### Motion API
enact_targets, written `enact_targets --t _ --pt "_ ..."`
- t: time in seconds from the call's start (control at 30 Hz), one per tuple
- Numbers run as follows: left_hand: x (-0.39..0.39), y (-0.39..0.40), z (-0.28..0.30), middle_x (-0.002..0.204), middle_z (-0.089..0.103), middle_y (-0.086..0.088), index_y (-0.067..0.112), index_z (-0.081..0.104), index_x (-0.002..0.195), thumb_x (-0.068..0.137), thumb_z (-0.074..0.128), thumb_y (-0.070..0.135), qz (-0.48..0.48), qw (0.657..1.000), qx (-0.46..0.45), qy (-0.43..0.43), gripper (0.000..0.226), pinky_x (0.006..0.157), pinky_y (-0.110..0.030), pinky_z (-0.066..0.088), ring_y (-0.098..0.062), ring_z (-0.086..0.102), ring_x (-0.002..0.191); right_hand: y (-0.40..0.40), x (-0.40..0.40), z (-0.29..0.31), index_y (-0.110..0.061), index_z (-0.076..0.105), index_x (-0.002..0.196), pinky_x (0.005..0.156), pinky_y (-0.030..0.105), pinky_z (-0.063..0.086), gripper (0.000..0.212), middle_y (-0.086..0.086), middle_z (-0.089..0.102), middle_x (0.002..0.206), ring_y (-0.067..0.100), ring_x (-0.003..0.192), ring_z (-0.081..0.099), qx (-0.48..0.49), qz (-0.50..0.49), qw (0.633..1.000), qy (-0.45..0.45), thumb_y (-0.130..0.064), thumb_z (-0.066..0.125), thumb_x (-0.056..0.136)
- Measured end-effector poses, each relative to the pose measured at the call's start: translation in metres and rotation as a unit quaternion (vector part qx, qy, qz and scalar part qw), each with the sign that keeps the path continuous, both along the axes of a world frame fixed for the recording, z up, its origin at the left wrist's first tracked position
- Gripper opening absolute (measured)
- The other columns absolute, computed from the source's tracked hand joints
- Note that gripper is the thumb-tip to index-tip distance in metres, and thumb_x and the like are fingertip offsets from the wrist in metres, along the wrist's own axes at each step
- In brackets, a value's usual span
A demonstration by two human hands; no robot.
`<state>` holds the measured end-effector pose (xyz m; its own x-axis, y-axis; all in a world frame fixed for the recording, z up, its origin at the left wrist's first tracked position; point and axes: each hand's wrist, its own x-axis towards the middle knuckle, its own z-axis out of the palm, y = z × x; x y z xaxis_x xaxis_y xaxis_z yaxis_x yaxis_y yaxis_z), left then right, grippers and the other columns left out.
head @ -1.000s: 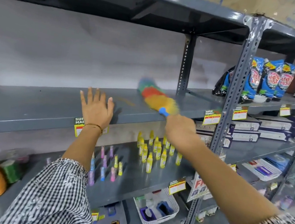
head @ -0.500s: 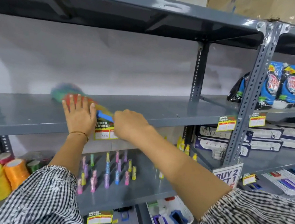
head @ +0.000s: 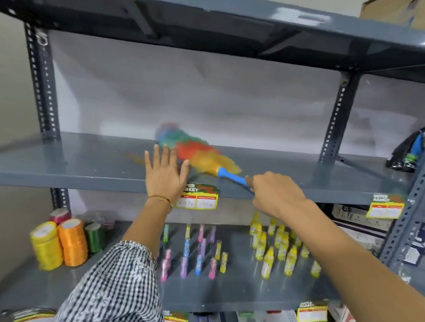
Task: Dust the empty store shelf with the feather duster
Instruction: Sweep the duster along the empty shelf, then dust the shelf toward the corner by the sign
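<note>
The left hand [head: 164, 179] is raised at frame centre, fingers [head: 165, 155] spread flat and holding nothing, palm laid against the front edge of the grey shelf [head: 85, 164]. The right hand [head: 275, 192] is extended from the lower right, fingers closed around the blue handle of the feather duster [head: 202, 151]. The multicoloured head is laid on the shelf surface just behind the left hand, blurred. The handle's end is hidden within the right hand. A price label [head: 197, 196] is partly covered by the left hand.
</note>
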<state>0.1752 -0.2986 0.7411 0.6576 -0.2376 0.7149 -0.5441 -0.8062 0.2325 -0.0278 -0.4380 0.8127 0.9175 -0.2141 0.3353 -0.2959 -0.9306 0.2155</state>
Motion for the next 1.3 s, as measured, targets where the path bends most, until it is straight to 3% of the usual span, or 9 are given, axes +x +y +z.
enact_targets --t 0.23,0.4,0.6,0.67,0.77,0.9,1.03,1.17,1.3 --pt "-0.003 0.011 0.003 0.150 0.029 -0.018 0.003 0.029 0.139 0.086 0.003 0.049 -0.003 1.000 -0.010 -0.020 0.075 0.116 -0.051 -0.001 -0.033 0.013 0.142 0.041 0.027 -0.005 -0.016 0.053 0.128 0.055 0.031 0.035 0.045 0.012 0.061 0.086 0.027 0.064 0.044 -0.027 0.152 0.988 0.007 -0.007 0.047 0.084" --pt "0.004 0.052 0.000 0.147 0.034 -0.020 0.001 0.035 0.136 0.088 0.010 0.050 0.035 0.998 -0.031 -0.041 0.074 0.116 -0.053 0.002 -0.035 0.018 0.140 0.054 0.044 -0.004 -0.014 0.055 0.125 0.038 0.025 0.017 0.043 -0.002 0.027 0.057 0.019 0.047 0.035 -0.026 0.217 0.976 0.012 -0.006 0.050 0.083" --pt "0.006 0.083 0.002 0.145 0.038 -0.022 -0.002 0.037 0.135 0.088 0.012 0.048 0.076 0.994 -0.049 -0.065 0.072 0.115 -0.056 0.004 -0.038 0.021 0.139 0.061 0.059 -0.003 -0.018 0.055 0.129 0.040 0.027 0.023 0.046 0.002 0.041 0.063 0.020 0.049 0.038 0.037 0.264 0.964 0.005 -0.005 0.046 0.085" --pt "0.006 0.085 0.008 0.143 0.039 -0.023 -0.001 0.038 0.134 0.090 0.015 0.048 0.087 0.991 -0.058 -0.078 0.070 0.115 -0.056 0.005 -0.039 0.022 0.138 0.052 0.064 0.002 -0.025 0.053 0.132 0.050 0.028 0.032 0.046 0.010 0.060 0.084 0.028 0.064 0.052 0.064 0.269 0.961 -0.012 -0.010 0.045 0.090" --pt "0.006 0.074 0.023 0.143 0.040 -0.023 0.001 0.038 0.134 0.091 0.017 0.048 0.087 0.989 -0.072 -0.094 0.067 0.114 -0.057 0.008 -0.040 0.023 0.137 0.021 0.074 0.012 -0.035 0.050 0.133 0.064 0.031 0.037 0.047 0.014 0.065 0.113 0.037 0.096 0.058 0.108 0.248 0.961 -0.058 -0.016 0.046 0.091" --pt "0.005 0.050 0.031 0.147 0.033 -0.023 0.001 0.035 0.136 0.088 0.012 0.052 0.071 0.995 -0.029 -0.069 0.074 0.115 -0.054 0.006 -0.039 0.019 0.139 -0.035 0.082 0.027 -0.032 0.056 0.126 0.069 0.034 0.044 0.039 0.013 0.066 0.110 0.036 0.096 0.059 0.112 0.171 0.973 -0.103 -0.018 0.048 0.091" --pt "0.009 0.031 0.018 0.150 0.027 -0.021 0.002 0.031 0.139 0.084 0.005 0.055 0.054 0.997 0.024 -0.040 0.081 0.117 -0.051 0.002 -0.036 0.014 0.141 -0.071 0.091 0.028 -0.020 0.063 0.114 0.064 0.030 0.043 0.033 0.013 0.065 0.091 0.033 0.080 0.060 0.013 0.084 0.995 -0.049 -0.014 0.051 0.084" --pt "0.017 0.031 0.014 0.152 0.026 -0.018 0.005 0.030 0.140 0.084 0.005 0.057 0.056 0.998 0.022 -0.029 0.081 0.117 -0.051 0.000 -0.034 0.010 0.142 -0.059 0.112 0.018 -0.026 0.058 0.121 0.057 0.030 0.036 0.044 0.013 0.062 0.085 0.033 0.074 0.058 -0.069 0.153 0.986 -0.005 -0.009 0.048 0.082" --pt "0.017 0.039 0.018 0.151 0.028 -0.016 0.007 0.033 0.139 0.086 0.011 0.056 0.033 0.998 0.031 -0.050 0.075 0.117 -0.049 -0.003 -0.032 0.011 0.143 -0.054 0.139 0.030 -0.036 0.054 0.129 0.061 0.030 0.040 0.045 0.013 0.067 0.102 0.035 0.088 0.062 -0.065 0.216 0.973 -0.046 -0.017 0.046 0.088"
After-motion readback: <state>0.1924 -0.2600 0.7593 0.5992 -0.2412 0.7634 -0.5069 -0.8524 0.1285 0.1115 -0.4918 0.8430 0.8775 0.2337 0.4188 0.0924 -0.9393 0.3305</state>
